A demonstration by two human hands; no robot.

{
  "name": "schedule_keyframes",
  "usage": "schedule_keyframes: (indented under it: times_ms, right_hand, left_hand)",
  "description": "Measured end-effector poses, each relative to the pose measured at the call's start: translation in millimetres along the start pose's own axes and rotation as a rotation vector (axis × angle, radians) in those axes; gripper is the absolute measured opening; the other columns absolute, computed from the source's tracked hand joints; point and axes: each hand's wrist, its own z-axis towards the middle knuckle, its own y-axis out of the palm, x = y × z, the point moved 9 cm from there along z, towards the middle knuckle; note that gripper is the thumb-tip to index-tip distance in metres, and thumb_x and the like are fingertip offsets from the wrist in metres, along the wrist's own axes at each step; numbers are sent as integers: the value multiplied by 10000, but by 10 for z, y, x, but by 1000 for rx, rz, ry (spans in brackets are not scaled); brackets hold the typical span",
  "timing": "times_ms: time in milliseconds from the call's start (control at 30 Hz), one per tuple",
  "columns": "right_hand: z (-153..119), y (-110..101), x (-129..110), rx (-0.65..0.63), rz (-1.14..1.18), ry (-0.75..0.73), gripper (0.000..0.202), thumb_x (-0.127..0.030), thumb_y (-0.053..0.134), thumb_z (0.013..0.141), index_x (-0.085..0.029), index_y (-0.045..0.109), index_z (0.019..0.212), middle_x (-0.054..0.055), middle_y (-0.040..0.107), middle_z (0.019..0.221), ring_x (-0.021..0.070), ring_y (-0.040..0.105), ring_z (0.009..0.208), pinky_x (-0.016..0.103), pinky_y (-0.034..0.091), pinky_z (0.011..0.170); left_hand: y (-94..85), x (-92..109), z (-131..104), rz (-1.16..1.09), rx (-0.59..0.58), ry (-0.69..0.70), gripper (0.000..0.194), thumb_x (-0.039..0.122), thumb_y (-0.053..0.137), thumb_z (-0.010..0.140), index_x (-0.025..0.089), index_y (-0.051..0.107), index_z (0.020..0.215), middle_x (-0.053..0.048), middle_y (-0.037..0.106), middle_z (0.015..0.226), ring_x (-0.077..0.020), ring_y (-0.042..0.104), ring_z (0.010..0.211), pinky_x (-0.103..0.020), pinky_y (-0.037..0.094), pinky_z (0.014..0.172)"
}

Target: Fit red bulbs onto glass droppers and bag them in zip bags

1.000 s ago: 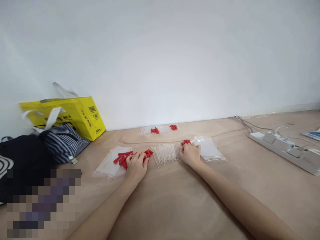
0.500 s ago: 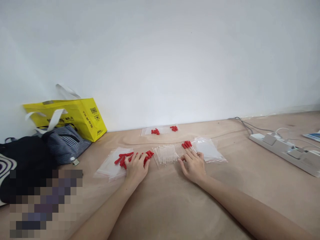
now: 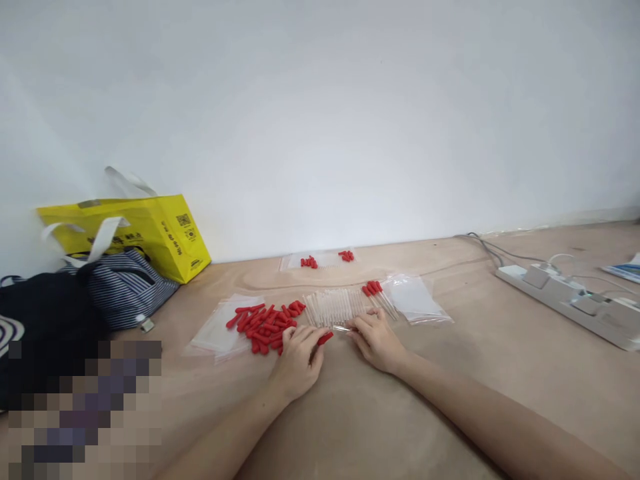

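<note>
My left hand (image 3: 300, 360) pinches a red rubber bulb (image 3: 325, 338), just right of a pile of red bulbs (image 3: 265, 327) that lies partly on clear plastic bags (image 3: 220, 327). Facing it, my right hand (image 3: 375, 339) holds a thin clear tube (image 3: 342, 328) that points toward the bulb; the two look close together. Behind my hands lies a row of clear tubes (image 3: 335, 307). Several tubes with red bulbs on their ends (image 3: 373, 288) rest beside the row, next to another stack of clear bags (image 3: 415, 299).
Near the wall lies a clear bag (image 3: 330, 259) with small red bulbs at both sides. At the left are a yellow bag (image 3: 175, 233), a striped bag (image 3: 125, 287) and a black bag (image 3: 50, 333). A white power strip (image 3: 565, 307) with cables stands at the right.
My left hand has left the pile, moving right and nearer with a red bulb. My right hand has moved slightly left and nearer, away from the bulb-tipped tubes, and now holds a tube.
</note>
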Motion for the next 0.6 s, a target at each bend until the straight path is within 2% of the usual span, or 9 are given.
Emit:
schedule_keyframes:
  times_ms: [367, 600]
  right_hand:
    - [11, -42, -135, 35, 50, -43, 154, -148, 389, 845, -177, 533, 892, 20, 615, 787, 124, 525, 703, 335, 235, 808]
    - [5, -31, -198, 36, 51, -76, 142, -145, 390, 840, -174, 527, 866, 9, 607, 758, 117, 508, 673, 338, 221, 804]
  left_hand:
    - [-11, -63, 3, -13, 38, -68, 248, 113, 455, 739, 223, 555, 937, -7, 632, 900, -184, 533, 850, -365, 277, 782]
    - [-54, -64, 11, -9, 92, -65, 116, 202, 450, 804, 202, 561, 839, -1, 638, 810, -164, 550, 790, -357, 272, 786]
